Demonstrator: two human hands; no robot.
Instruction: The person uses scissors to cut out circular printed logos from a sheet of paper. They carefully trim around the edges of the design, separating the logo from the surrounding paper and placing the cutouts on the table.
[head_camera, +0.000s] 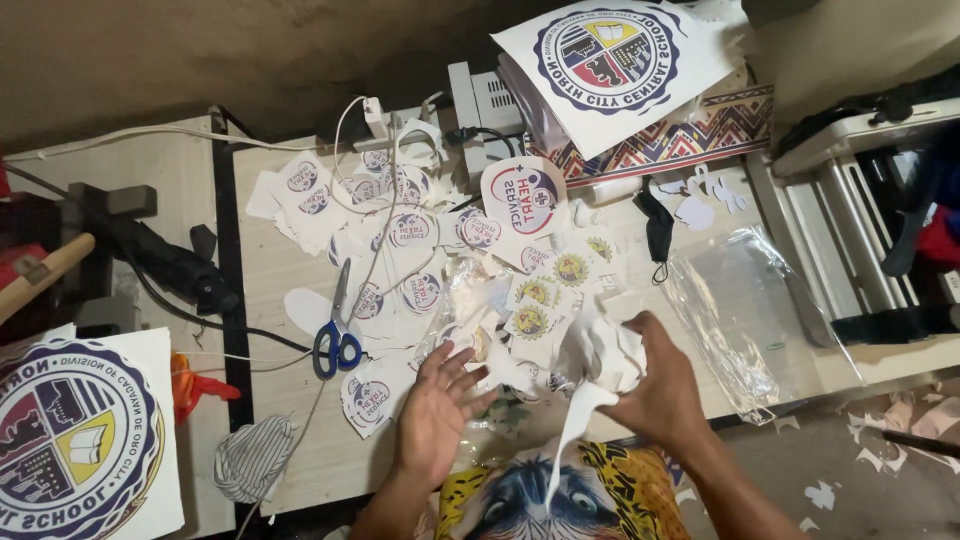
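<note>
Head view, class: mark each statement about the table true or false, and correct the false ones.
1. The right hand grips crumpled white paper scraps. True.
2. The left hand holds the scissors. False: it lies open, palm up, on the cut-outs; the scissors lie apart on the table.
3. The scissors have blue handles. True.
4. A clear plastic bag lies left of the scissors. False: it lies right of the right hand.
</note>
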